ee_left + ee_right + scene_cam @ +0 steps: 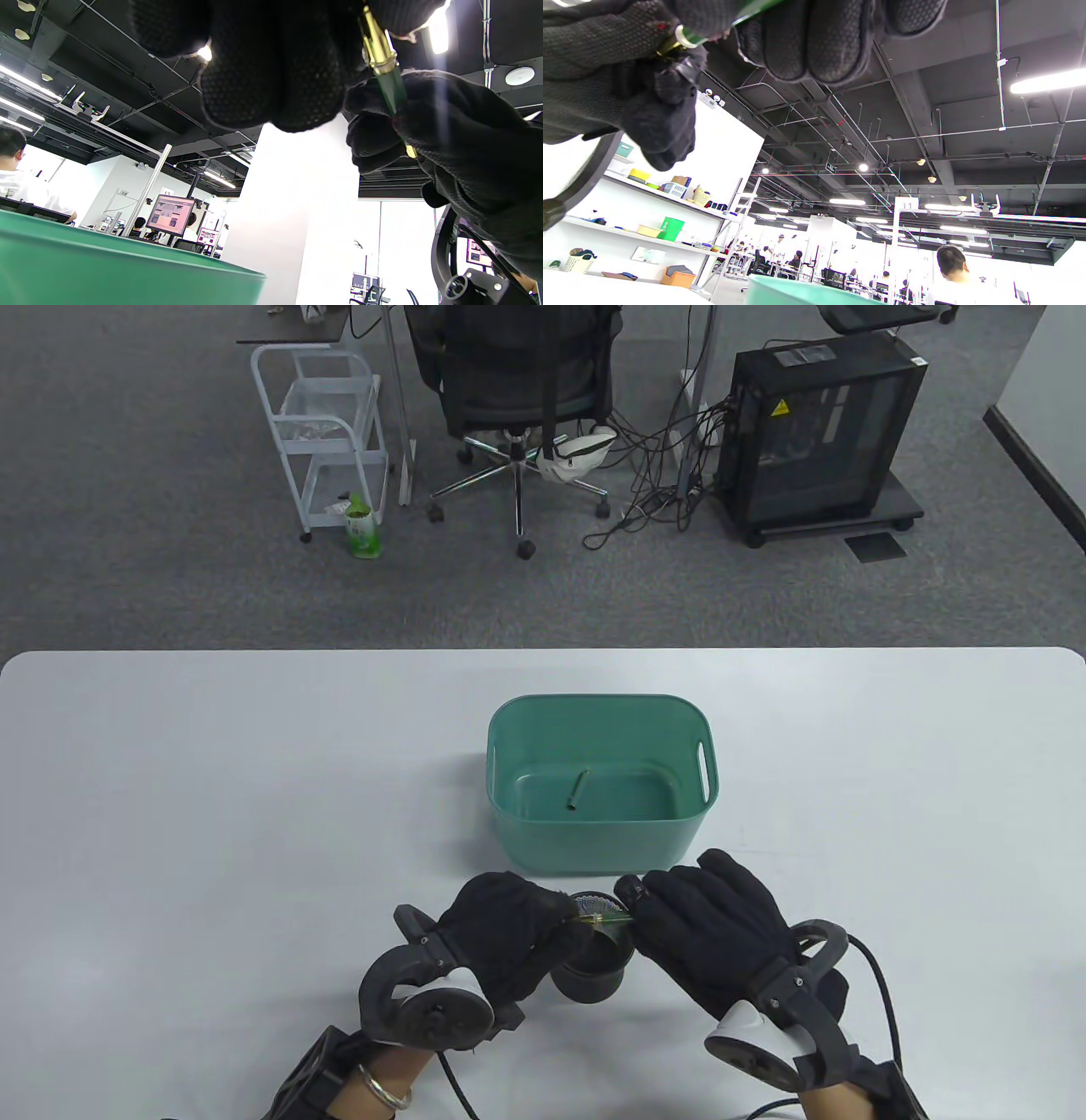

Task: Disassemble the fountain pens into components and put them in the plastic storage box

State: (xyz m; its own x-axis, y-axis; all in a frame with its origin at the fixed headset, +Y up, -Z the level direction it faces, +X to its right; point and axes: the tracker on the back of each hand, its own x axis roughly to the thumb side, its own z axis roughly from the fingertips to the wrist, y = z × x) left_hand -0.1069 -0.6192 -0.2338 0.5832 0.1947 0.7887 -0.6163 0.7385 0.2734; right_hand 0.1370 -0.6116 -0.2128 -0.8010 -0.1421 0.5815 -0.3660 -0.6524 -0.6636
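Observation:
A green fountain pen with gold trim is held level just above a black cup near the table's front edge. My left hand grips one end and my right hand grips the other. In the left wrist view the pen shows its gold band and green barrel between my left fingers and the right hand. In the right wrist view only a short green piece of the pen shows above the fingers. The green plastic storage box stands just beyond the hands, with one slim pen part on its floor.
The black cup stands between my wrists, close in front of the box's near wall. The white table stretches left and right of the box. Beyond its far edge are an office chair, a white trolley and a computer tower.

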